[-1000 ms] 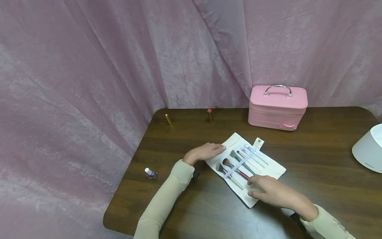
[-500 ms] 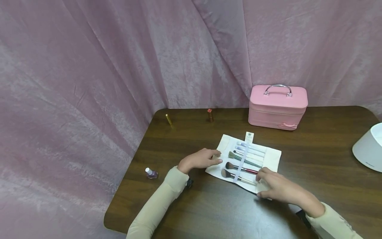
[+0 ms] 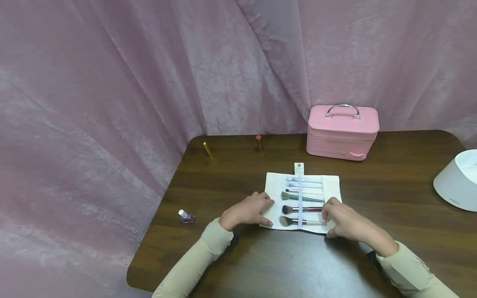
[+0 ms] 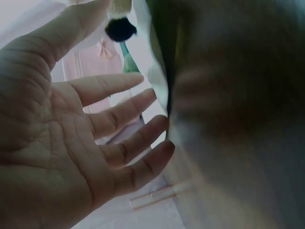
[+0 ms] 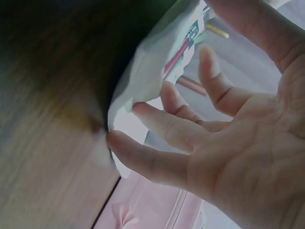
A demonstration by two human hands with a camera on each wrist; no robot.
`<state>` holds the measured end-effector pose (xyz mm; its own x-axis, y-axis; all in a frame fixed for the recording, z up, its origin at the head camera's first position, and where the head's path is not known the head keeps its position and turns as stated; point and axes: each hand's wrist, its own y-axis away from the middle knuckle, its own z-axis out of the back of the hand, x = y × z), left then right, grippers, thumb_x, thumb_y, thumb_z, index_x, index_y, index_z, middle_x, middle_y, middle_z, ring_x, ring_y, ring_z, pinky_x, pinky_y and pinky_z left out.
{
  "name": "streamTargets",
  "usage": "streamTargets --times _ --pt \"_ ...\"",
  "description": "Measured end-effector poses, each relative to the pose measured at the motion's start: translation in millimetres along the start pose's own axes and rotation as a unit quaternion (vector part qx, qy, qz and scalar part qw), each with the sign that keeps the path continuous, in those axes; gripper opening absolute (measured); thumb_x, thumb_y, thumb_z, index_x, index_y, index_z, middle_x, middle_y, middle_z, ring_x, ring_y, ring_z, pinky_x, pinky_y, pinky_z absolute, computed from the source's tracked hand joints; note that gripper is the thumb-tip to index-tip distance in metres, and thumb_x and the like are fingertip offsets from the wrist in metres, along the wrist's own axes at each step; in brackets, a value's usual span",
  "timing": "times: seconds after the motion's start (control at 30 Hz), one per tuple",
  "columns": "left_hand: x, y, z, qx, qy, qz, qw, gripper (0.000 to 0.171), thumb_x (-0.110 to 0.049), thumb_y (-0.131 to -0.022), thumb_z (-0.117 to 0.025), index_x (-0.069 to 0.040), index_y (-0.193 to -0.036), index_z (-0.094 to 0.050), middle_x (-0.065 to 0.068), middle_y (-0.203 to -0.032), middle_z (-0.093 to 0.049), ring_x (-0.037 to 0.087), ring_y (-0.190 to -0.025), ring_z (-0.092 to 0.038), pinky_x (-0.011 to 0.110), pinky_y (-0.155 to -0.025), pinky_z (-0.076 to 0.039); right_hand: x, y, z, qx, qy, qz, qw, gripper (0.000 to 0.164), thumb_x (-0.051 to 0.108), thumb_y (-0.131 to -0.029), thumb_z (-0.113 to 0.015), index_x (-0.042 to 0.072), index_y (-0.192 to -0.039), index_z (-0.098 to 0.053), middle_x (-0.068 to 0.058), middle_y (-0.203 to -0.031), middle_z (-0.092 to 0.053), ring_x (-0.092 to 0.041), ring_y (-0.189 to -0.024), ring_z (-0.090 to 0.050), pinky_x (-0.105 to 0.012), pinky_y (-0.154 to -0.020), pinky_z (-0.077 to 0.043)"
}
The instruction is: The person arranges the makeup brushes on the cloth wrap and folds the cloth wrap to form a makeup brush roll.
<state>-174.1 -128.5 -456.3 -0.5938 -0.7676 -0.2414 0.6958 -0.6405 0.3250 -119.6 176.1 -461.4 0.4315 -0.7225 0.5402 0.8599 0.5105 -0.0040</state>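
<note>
A white brush roll (image 3: 331, 184) lies unfolded on the table, its snap tab (image 3: 299, 168) pointing away. Under its pale elastic strap several makeup brushes lie side by side, among them a red-handled brush (image 3: 312, 209), a green-handled brush (image 3: 305, 198) and a white-handled brush (image 3: 314, 222). My left hand (image 3: 249, 212) touches the roll's left edge; in the left wrist view its fingers (image 4: 136, 114) are spread and nearly straight. At the lower right corner, my right hand (image 3: 350, 223) touches the roll with extended fingers (image 5: 167, 126).
Toward the back right stands a pink case (image 3: 342, 132) with a metal handle. A white lampshade-like object (image 3: 452, 186) sits at the far right. A lipstick (image 3: 259, 143), a slim gold tube (image 3: 207, 149) and a purple nail polish bottle (image 3: 187, 217) stand or lie farther left.
The brush roll has turned counterclockwise from a slant until its long edges run left to right. My left hand has moved down and left, my right hand slightly right, both staying at the roll.
</note>
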Motion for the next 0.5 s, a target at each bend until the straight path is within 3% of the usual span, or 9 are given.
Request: streamTargets --times 0.17,0.3,0.5 --pt "-9.7 0.8 -8.2 -0.011 -0.048 -0.006 0.9988 0.066 -0.047 -0.083 -0.083 -0.008 -0.131 -0.061 0.008 -0.134 -0.052 0.023 -0.112 -0.048 0.034 -0.092 -0.044 0.5 -0.8 0.5 0.001 -0.012 -0.034 0.999 0.048 0.002 -0.056 -0.091 0.01 -0.085 -0.054 -0.006 -0.096 -0.046 -0.019 -0.076 -0.049 -0.034 -0.067 -0.044" --pt "-16.8 2.7 -12.5 -0.006 -0.049 -0.007 0.9987 0.073 -0.046 -0.082 -0.083 -0.004 -0.136 -0.058 0.013 -0.147 -0.044 0.028 -0.125 -0.046 0.037 -0.101 -0.043 0.8 2.7 1.2 0.004 -0.022 -0.06 0.998 0.053 0.001 -0.055 -0.091 0.009 -0.089 -0.051 -0.01 -0.097 -0.042 -0.021 -0.076 -0.05 -0.034 -0.064 -0.044" --pt "-22.5 2.5 -11.4 -0.001 -0.049 -0.014 0.9987 0.074 -0.041 -0.084 -0.083 0.001 -0.138 -0.055 0.018 -0.155 -0.038 0.033 -0.138 -0.04 0.044 -0.11 -0.039 -2.6 5.1 4.0 -0.013 0.005 -0.064 0.998 0.059 0.002 -0.054 -0.093 0.004 -0.096 -0.051 -0.01 -0.094 -0.044 -0.025 -0.081 -0.048 -0.039 -0.069 -0.045"
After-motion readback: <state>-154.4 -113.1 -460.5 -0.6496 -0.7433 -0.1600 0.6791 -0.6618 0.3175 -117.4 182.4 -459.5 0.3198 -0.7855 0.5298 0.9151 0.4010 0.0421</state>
